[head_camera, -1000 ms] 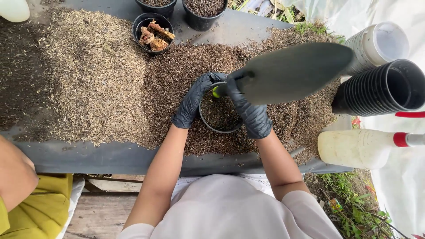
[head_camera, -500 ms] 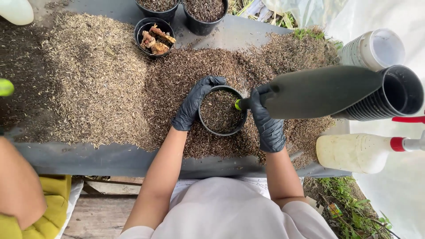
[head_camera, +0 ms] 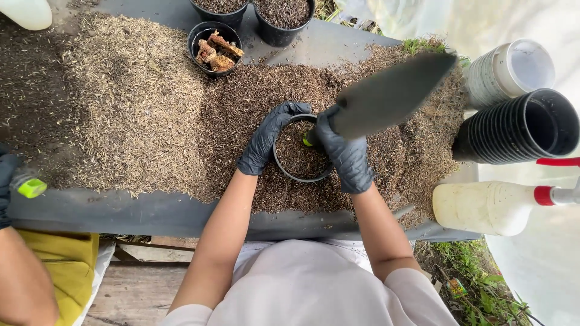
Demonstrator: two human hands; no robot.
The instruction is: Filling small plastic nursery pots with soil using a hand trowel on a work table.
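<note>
A small black pot [head_camera: 294, 175] filled with brown planting mix stands in the middle of the bench. My left hand [head_camera: 266, 140], in a black glove, wraps the pot's left rim. My right hand [head_camera: 345, 155], also gloved, grips a dark trowel [head_camera: 389, 94] by its green handle at the pot's right rim. The trowel's blade points up and to the right, above the loose mix.
Loose husk mix [head_camera: 127, 108] covers the grey bench [head_camera: 151, 212]. At the back stand a pot of brown chunks [head_camera: 215, 47] and two filled pots. A stack of black pots [head_camera: 519, 128], a white tub [head_camera: 510, 70] and a spray bottle [head_camera: 492, 207] lie right. Another person's gloved hand [head_camera: 7, 181] is at left.
The trowel's blade has tilted upward and swung back left toward the pot. My right hand has shifted onto the pot's right rim. The other person's hand with a green thing has come in at left.
</note>
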